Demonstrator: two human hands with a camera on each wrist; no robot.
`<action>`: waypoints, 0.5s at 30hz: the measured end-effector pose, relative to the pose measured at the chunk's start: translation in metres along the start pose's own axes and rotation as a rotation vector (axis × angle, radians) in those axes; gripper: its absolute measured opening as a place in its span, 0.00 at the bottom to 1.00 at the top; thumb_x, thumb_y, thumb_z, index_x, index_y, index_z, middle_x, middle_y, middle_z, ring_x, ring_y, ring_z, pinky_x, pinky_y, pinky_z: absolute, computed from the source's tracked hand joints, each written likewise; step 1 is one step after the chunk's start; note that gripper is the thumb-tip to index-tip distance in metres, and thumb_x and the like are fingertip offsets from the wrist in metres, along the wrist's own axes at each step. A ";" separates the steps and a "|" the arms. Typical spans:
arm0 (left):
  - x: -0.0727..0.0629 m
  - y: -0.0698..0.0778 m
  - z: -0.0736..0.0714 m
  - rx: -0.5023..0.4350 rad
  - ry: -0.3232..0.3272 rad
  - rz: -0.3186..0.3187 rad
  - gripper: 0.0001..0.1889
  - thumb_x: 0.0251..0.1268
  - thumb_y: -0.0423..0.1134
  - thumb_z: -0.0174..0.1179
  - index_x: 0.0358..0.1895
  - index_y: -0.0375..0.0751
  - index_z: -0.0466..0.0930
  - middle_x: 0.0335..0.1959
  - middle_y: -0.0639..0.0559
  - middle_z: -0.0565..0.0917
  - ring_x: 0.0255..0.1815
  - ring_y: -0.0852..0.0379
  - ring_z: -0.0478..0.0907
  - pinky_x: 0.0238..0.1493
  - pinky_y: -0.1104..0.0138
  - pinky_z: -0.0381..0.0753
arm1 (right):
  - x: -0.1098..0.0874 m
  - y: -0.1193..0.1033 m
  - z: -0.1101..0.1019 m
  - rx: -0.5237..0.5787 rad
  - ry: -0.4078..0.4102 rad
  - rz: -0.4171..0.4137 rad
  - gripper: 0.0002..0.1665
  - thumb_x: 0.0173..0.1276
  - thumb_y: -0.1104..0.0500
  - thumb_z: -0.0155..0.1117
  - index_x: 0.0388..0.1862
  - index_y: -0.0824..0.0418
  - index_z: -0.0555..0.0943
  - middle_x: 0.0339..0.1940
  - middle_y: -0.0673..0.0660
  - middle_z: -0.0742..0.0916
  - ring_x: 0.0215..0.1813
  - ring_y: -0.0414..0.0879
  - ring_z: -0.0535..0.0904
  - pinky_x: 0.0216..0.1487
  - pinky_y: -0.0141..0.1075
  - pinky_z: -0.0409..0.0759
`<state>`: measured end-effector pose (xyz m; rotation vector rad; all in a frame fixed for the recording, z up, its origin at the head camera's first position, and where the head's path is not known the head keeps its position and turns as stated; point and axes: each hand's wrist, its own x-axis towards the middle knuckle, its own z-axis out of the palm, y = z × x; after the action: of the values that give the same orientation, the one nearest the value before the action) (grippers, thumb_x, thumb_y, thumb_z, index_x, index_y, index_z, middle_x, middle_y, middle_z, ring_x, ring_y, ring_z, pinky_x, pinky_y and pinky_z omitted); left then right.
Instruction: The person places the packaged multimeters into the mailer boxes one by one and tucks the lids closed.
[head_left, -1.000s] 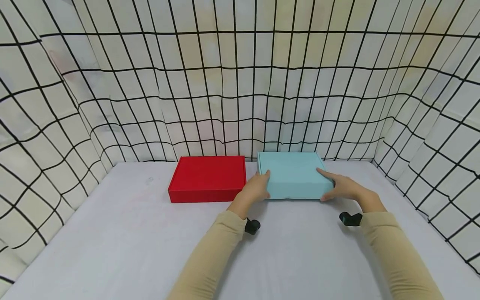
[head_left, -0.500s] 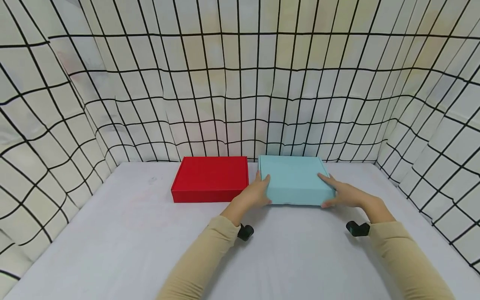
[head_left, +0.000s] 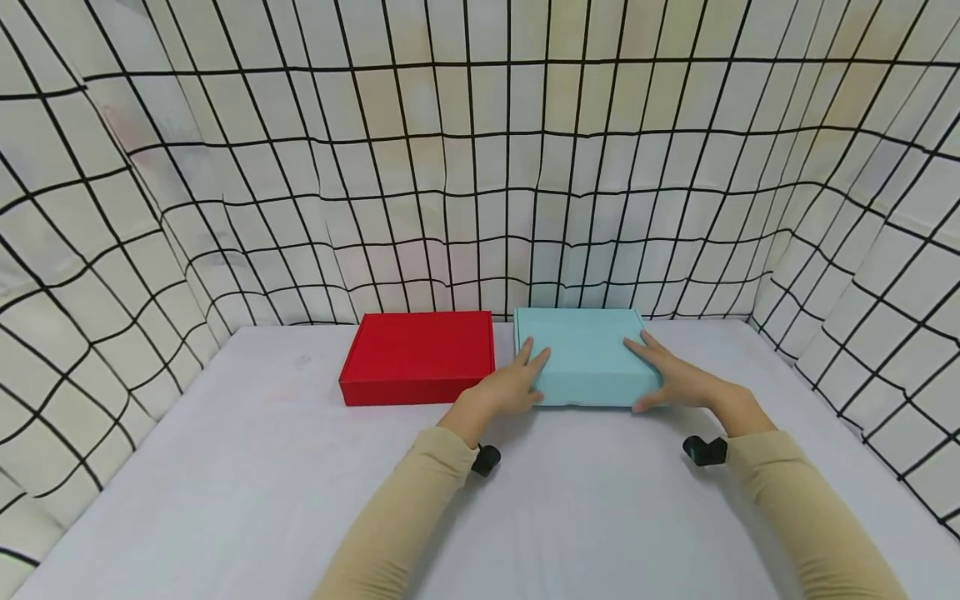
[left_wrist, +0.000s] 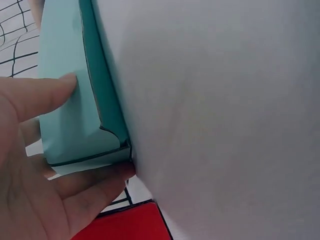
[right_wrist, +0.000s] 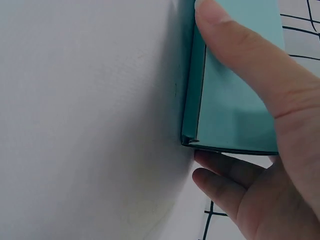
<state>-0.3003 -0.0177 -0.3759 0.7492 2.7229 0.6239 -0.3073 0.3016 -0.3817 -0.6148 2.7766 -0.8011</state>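
A light blue flat cardboard box [head_left: 588,350] lies on the white-covered table, its front face toward me. At its front left corner is my left hand [head_left: 506,386], two fingers spread over the top. In the left wrist view its thumb [left_wrist: 55,92] touches the front face and lower fingers lie along the left end. My right hand [head_left: 682,379] is at the opposite corner, fingers spread over the top edge. The right wrist view shows its thumb [right_wrist: 240,45] across the front face and two fingers beside the right end. A red flat box [head_left: 420,354] lies just left of the blue one.
White cloth covers the table [head_left: 300,500]. A white wall with a black grid [head_left: 487,167] rises behind the boxes and along both sides. Small dark wrist cameras [head_left: 705,451] stick out from both sleeves.
The blue box has come slightly nearer and lower beside the red one, its front now about level with it. Fingers of both hands have spread from the sides up over its top.
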 end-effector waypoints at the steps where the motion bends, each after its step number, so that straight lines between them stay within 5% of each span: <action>1: 0.000 0.000 0.001 0.004 -0.001 -0.003 0.42 0.77 0.40 0.59 0.85 0.50 0.43 0.85 0.46 0.34 0.73 0.44 0.67 0.44 0.67 0.81 | 0.000 0.001 0.002 0.003 -0.002 0.003 0.70 0.56 0.48 0.83 0.84 0.63 0.47 0.83 0.73 0.39 0.80 0.76 0.36 0.72 0.72 0.45; 5: -0.002 0.001 0.005 0.007 -0.007 -0.016 0.42 0.77 0.37 0.58 0.85 0.49 0.42 0.85 0.46 0.32 0.51 0.48 0.80 0.31 0.72 0.74 | 0.000 0.002 0.007 -0.031 0.014 0.009 0.69 0.56 0.46 0.83 0.84 0.62 0.49 0.83 0.72 0.41 0.79 0.78 0.41 0.70 0.73 0.51; 9: -0.001 0.005 0.008 -0.001 -0.015 -0.030 0.42 0.77 0.35 0.57 0.85 0.48 0.40 0.85 0.46 0.30 0.20 0.55 0.71 0.25 0.72 0.71 | -0.002 0.000 0.008 -0.119 0.049 -0.003 0.68 0.56 0.43 0.82 0.84 0.62 0.52 0.82 0.72 0.46 0.76 0.81 0.51 0.67 0.73 0.60; 15: 0.000 0.009 0.009 -0.005 0.000 -0.056 0.43 0.77 0.33 0.57 0.85 0.49 0.40 0.85 0.46 0.30 0.15 0.59 0.65 0.24 0.73 0.71 | -0.001 -0.004 0.005 -0.168 0.069 -0.010 0.67 0.55 0.42 0.83 0.83 0.61 0.54 0.81 0.73 0.50 0.71 0.82 0.60 0.64 0.72 0.65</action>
<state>-0.2940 -0.0079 -0.3794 0.6688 2.7307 0.6177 -0.3037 0.2966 -0.3840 -0.6411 2.9273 -0.6051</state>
